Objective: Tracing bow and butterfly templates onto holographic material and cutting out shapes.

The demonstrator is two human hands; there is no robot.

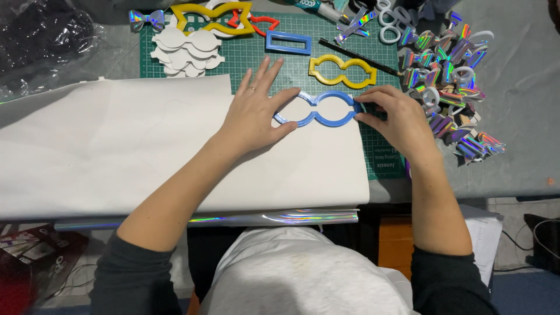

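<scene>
A blue figure-eight plastic template [319, 109] lies on the top right corner of a large white sheet [116, 146]. My left hand [256, 108] presses on its left loop, fingers spread, with a ring on one finger. My right hand [394, 114] pinches the template's right end between thumb and fingers. The sheet has a holographic foil underside showing along its near edge [280, 218]. Under it lies a green cutting mat [245, 55].
On the mat lie a yellow figure-eight template [343, 71], a blue rectangular frame [288, 42], a yellow bow-shaped frame [213, 17], a stack of white cut-outs [186, 52] and a black pencil [359, 57]. A heap of holographic bows [449, 81] sits at the right.
</scene>
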